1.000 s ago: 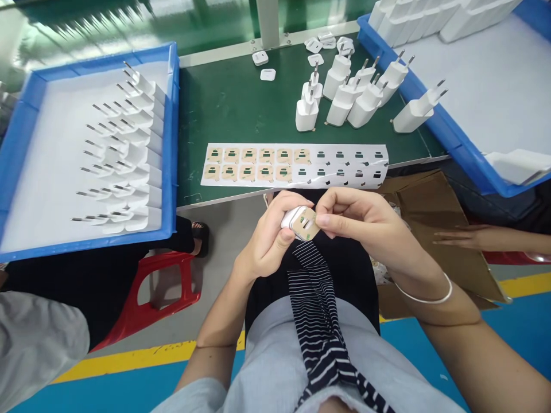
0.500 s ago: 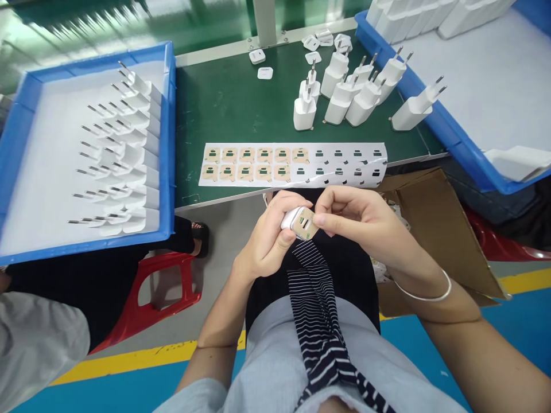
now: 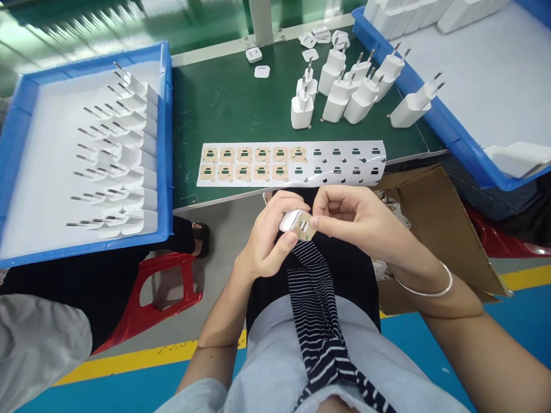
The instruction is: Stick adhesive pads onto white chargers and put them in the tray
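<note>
Charger near sticker sheet, between blue trays.

Light is bright, diffuse; shadows are soft. Streaky glare crosses green panel, upper left. White tray liner nearly washes out. Fine detail on held charger is soft. Edges show wide-angle stretching.

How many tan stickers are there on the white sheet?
11 tan stickers: six in the upper row, five in the lower, on the left part of the white sheet; none hidden.
</note>
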Demonstrator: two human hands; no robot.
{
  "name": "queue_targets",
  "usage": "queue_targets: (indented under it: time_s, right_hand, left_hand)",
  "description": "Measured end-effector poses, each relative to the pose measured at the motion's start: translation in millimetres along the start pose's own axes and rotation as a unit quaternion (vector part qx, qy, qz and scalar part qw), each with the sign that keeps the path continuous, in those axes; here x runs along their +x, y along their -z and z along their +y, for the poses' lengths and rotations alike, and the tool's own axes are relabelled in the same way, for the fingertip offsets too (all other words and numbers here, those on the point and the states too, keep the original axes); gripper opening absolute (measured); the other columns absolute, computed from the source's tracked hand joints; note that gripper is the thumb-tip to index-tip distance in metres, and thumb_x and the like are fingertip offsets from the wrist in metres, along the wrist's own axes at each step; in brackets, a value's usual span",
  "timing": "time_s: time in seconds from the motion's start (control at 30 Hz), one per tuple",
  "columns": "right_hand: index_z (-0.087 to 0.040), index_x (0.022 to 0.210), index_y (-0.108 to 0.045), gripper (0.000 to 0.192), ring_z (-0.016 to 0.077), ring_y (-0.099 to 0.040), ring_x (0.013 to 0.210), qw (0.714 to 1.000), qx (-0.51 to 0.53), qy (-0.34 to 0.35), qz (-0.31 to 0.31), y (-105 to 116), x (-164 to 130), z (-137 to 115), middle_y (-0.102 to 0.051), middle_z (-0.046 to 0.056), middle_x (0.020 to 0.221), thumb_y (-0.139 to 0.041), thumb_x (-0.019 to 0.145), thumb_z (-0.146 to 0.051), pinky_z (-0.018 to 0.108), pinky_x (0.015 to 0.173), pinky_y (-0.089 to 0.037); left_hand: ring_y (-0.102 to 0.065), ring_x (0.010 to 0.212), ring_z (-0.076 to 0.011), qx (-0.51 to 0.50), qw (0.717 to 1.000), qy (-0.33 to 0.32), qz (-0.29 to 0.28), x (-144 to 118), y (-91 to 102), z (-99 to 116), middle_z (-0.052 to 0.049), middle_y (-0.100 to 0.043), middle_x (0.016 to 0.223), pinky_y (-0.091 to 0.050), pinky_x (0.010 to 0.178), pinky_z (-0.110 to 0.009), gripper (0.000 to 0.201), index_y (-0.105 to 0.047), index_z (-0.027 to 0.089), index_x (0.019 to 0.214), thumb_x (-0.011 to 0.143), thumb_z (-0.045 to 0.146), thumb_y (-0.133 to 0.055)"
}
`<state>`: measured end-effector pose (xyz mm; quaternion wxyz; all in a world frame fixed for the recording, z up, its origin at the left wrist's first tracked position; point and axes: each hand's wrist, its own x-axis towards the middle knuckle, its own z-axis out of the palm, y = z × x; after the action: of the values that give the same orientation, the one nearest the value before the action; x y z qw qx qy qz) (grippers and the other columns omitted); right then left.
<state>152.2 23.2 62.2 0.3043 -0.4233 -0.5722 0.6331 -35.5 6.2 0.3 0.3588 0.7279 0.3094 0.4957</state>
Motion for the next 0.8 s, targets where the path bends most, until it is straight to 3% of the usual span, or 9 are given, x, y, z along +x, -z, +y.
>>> queue_targets:
  time_s: [0.13, 0.2, 0.33, 0.43, 0.53, 0.63, 0.8]
  right_hand:
    - [-0.017, 0.065, -0.057, 0.018, 0.0074, -0.045, 0.056, 0.998, -0.051, -0.029, -0.025, -4, 0, -3, -0.054, -0.004, 0.060, -0.070, 0.077, -0.014, 0.021, 0.049, -0.035]
    - [-0.017, 0.063, -0.056, 0.019, 0.0072, -0.045, 0.055, 0.997, -0.062, -0.037, -0.027, -6, -1, -3, -0.054, -0.004, 0.060, -0.069, 0.077, -0.015, 0.022, 0.049, -0.034]
    - [-0.018, 0.064, -0.055, 0.021, 0.0083, -0.045, 0.055, 0.995, -0.077, -0.056, -0.019, -5, 1, -1, -0.055, -0.003, 0.061, -0.070, 0.079, -0.021, 0.023, 0.050, -0.035]
    - [-0.020, 0.059, -0.049, 0.033, 0.0089, -0.040, 0.053, 0.980, -0.177, -0.084, -0.036, 5, 2, -3, -0.050, -0.004, 0.056, -0.071, 0.082, -0.029, 0.026, 0.047, -0.028]
    - [-0.020, 0.054, -0.046, 0.047, 0.0092, -0.036, 0.048, 0.955, -0.281, -0.093, 0.000, 22, 0, -7, -0.045, -0.003, 0.049, -0.069, 0.088, -0.043, 0.028, 0.046, -0.024]
    - [-0.020, 0.056, -0.052, 0.052, 0.0101, -0.041, 0.047, 0.958, -0.271, -0.080, 0.048, 36, -4, -10, -0.051, -0.001, 0.050, -0.063, 0.093, -0.055, 0.029, 0.048, -0.029]
    - [-0.020, 0.062, -0.058, 0.050, 0.0095, -0.043, 0.049, 0.970, -0.227, -0.081, 0.024, 38, -4, 2, -0.055, -0.002, 0.054, -0.066, 0.090, -0.061, 0.028, 0.048, -0.030]
  left_hand:
    - [-0.053, 0.078, -0.0184, -0.067, 0.992, 0.064, 0.089, -2, -11.1, -2, -0.004, -0.056, 0.084, -0.044, 0.071, -0.035, 0.024, -0.058, 0.022, 0.089, 0.098, 0.043, -0.052]
    - [-0.049, 0.075, -0.0166, -0.121, 0.982, 0.097, 0.106, -4, -18.0, -3, -0.002, -0.052, 0.080, -0.041, 0.069, -0.032, 0.026, -0.055, 0.021, 0.084, 0.099, 0.042, -0.052]
    - [-0.048, 0.074, -0.0155, -0.218, 0.959, 0.159, 0.087, -9, -29.9, -7, -0.002, -0.052, 0.083, -0.039, 0.069, -0.031, 0.028, -0.056, 0.019, 0.086, 0.096, 0.044, -0.054]
    - [-0.048, 0.075, -0.0154, -0.260, 0.942, 0.192, 0.087, -12, -37.2, -11, -0.002, -0.053, 0.083, -0.039, 0.070, -0.030, 0.024, -0.055, 0.019, 0.083, 0.093, 0.041, -0.058]
    - [-0.049, 0.072, -0.0148, -0.312, 0.921, 0.208, 0.101, -12, -42.1, -15, -0.002, -0.052, 0.081, -0.039, 0.067, -0.030, 0.026, -0.056, 0.018, 0.080, 0.092, 0.041, -0.057]
    - [-0.050, 0.070, -0.0132, -0.348, 0.899, 0.241, 0.110, -11, -43.1, -16, -0.002, -0.052, 0.082, -0.037, 0.064, -0.028, 0.026, -0.060, 0.017, 0.082, 0.090, 0.042, -0.061]
    - [-0.048, 0.065, -0.0112, -0.364, 0.882, 0.289, 0.076, -8, -41.7, -15, 0.000, -0.051, 0.078, -0.034, 0.060, -0.027, 0.025, -0.062, 0.017, 0.079, 0.084, 0.039, -0.072]
